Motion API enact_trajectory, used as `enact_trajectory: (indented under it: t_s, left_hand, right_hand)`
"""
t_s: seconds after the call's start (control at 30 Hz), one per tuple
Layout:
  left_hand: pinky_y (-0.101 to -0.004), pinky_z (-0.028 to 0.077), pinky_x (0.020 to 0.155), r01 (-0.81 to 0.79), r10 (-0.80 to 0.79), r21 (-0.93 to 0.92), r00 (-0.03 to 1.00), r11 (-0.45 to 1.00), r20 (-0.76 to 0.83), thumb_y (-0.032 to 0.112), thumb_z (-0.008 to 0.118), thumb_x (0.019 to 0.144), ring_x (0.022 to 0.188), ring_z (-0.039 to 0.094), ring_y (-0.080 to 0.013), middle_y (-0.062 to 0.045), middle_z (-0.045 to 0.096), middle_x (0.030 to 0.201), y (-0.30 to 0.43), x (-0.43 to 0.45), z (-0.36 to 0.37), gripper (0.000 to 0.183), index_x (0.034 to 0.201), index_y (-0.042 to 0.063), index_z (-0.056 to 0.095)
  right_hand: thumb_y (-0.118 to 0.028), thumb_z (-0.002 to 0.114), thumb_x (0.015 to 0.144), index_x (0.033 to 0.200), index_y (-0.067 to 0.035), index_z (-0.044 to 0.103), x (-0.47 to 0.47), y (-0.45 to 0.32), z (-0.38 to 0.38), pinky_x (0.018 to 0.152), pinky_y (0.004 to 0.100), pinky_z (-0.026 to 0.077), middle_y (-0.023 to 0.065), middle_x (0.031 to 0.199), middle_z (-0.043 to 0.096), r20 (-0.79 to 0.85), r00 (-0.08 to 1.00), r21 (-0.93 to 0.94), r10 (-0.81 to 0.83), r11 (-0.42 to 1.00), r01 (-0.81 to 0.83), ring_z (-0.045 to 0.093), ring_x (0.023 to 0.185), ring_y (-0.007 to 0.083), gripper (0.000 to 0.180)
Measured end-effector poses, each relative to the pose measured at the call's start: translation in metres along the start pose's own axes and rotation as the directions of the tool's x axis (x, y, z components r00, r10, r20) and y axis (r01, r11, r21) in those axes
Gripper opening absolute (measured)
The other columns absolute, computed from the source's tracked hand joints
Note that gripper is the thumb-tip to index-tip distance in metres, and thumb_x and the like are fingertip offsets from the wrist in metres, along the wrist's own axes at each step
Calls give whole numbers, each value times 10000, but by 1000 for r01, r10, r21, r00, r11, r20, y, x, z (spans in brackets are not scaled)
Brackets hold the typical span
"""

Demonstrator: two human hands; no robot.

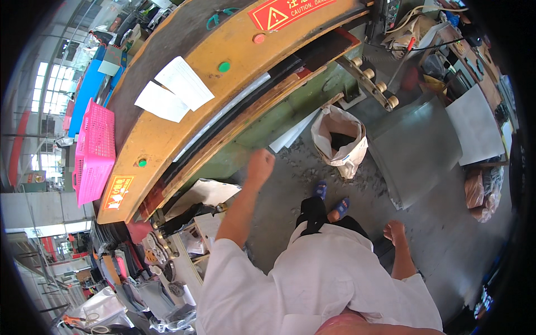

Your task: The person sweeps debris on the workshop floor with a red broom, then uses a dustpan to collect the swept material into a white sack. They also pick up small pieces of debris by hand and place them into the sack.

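My left hand (pixel 261 162) hangs in the air in front of the long yellow press machine (pixel 238 52), near its green lower panel (pixel 272 125). Its fingers are curled in, and I see nothing in them. Off to my right side, over the concrete floor (pixel 435 251), is my right hand (pixel 394 232), also loosely closed with nothing visible in it. Before my feet stands an open paper-lined sack (pixel 341 140) with dark material inside. Two printed paper sheets (pixel 184 83) lie on the machine's front beside green buttons (pixel 224 67) and a red button (pixel 259 38).
Dark scraps (pixel 356 182) litter the floor around the sack. Large grey sheets (pixel 418 146) lie stacked to the right, below a roller arm (pixel 368 81). A pink plastic basket (pixel 95 153) stands at the machine's left end. Teal-handled scissors (pixel 215 19) rest on top.
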State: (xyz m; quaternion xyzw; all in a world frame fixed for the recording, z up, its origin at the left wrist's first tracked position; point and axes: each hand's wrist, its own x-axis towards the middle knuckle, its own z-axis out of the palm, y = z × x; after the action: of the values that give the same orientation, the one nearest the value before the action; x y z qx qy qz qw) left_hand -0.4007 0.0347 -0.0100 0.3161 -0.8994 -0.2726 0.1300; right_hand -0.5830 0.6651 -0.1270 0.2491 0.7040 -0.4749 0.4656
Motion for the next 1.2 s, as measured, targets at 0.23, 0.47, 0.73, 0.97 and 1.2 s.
enact_trajectory:
  t_s: [0.23,0.47,0.73,0.97,1.2]
  left_hand:
    - [-512,496,769,377,-380,99,812,921,443,369,613,936,904,637,-442,-231,672,897,-103,-124,115,366,901,7,647]
    - [-495,542,716,102,-219,212,718,972,660,298,631,916,852,685,-355,-175,696,912,-223,-186,161,239,981,69,657]
    - [-493,511,770,447,-369,-73,809,891,458,386,715,867,880,675,-412,-194,714,932,-110,-64,125,408,1009,7,666]
    - [-447,503,663,430,-320,-76,768,899,555,382,633,938,653,643,-318,-158,641,680,-43,-26,110,403,863,-13,655]
    - [-320,369,396,910,-534,-90,316,406,785,443,496,1028,425,460,-160,-44,459,543,-62,-112,117,575,572,97,442]
  right_hand:
    - [-245,606,940,1030,-124,645,-10,33,41,568,386,584,44,829,652,-73,980,55,187,982,-183,679,682,208,156]
    - [-205,611,946,975,-100,641,-42,-12,64,569,338,561,20,819,638,-85,994,50,72,996,-68,661,698,169,113]
    - [-194,595,942,925,-119,604,-23,-58,79,556,325,546,16,787,605,-112,990,-11,83,996,-85,618,659,158,78]
    - [-181,622,929,914,-106,607,-10,-40,57,541,328,537,39,766,607,-41,998,135,51,990,-45,612,629,170,78]
    - [-201,629,942,1021,-80,665,-32,-19,41,557,301,537,38,807,631,-193,981,193,32,981,6,633,656,147,149]
